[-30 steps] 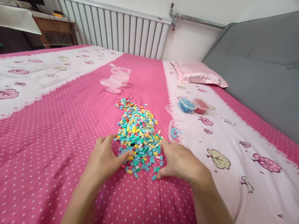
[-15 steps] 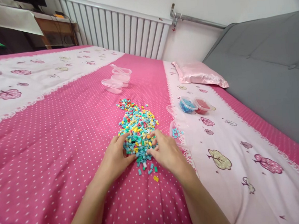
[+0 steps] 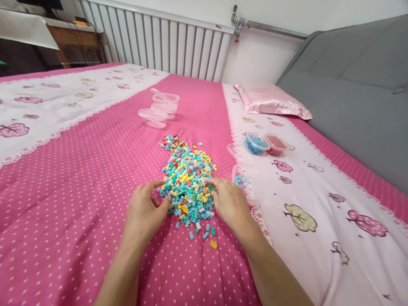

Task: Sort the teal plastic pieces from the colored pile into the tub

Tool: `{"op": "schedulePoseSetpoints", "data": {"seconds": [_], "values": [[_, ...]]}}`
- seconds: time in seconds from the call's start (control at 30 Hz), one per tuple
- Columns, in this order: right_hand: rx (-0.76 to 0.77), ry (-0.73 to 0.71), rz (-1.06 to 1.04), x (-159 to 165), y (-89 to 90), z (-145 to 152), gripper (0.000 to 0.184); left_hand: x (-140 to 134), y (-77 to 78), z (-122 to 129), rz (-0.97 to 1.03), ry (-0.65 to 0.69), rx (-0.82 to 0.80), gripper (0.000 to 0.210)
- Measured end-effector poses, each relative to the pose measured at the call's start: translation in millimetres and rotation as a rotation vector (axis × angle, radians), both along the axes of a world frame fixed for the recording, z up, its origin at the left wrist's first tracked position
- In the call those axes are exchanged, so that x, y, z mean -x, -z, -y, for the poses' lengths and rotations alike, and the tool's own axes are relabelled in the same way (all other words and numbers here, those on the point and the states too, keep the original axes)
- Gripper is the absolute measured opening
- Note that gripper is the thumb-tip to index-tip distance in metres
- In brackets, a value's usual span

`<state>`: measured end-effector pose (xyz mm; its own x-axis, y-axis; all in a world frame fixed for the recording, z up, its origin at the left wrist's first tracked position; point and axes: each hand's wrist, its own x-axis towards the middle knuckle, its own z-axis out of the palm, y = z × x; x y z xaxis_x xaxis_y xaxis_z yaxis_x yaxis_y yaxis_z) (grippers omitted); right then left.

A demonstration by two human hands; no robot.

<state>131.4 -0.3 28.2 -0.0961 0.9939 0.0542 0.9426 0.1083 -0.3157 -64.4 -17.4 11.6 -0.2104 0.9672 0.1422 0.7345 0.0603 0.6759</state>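
A heap of small building bricks (image 3: 188,178) in blue, green, yellow, white and red lies on the pink dotted bedspread. My left hand (image 3: 145,210) rests at the heap's left edge, thumb and fingers apart, fingertips touching the outer bricks. On the opposite side my right hand (image 3: 231,202) curves against the right edge with its fingers loosely spread; some fingertips are hidden behind the hand. Neither hand grips a brick that I can see. A few loose bricks lie near me, among them a yellow brick (image 3: 213,244).
Clear plastic boxes (image 3: 163,108) stand beyond the heap. To the right are a box of blue bricks (image 3: 255,144), a box of red bricks (image 3: 276,144) and a clear container with light-blue bricks (image 3: 240,181). Farther back lies a pink pillow (image 3: 272,102) beside a grey headboard (image 3: 363,74).
My left hand has moved left and my right hand slightly right, so they are farther apart. Bricks at the heap's near end have spread out sideways.
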Motion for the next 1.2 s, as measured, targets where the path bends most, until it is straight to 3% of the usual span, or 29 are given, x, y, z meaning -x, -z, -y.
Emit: {"op": "schedulePoseSetpoints", "data": {"seconds": [0.43, 0.73, 0.9, 1.2], "values": [[-0.06, 0.037, -0.085, -0.4, -1.2, -2.1, 0.023, -1.3, 0.6, 0.5, -0.025, 0.007, 0.01, 0.046], [-0.156, -0.048, -0.366, 1.9, 2.3, -5.4, 0.018, -2.0, 0.0, -0.2, -0.017, 0.011, 0.012, 0.044], [-0.074, -0.098, -0.305, 7.8, 7.7, -3.0, 0.024, -0.3, 1.9, 0.6, -0.005, 0.006, 0.014, 0.042], [-0.055, -0.142, -0.261, 11.5, 14.8, -3.7, 0.036, -1.8, 3.8, 2.0, -0.009, 0.032, 0.007, 0.04]]}}
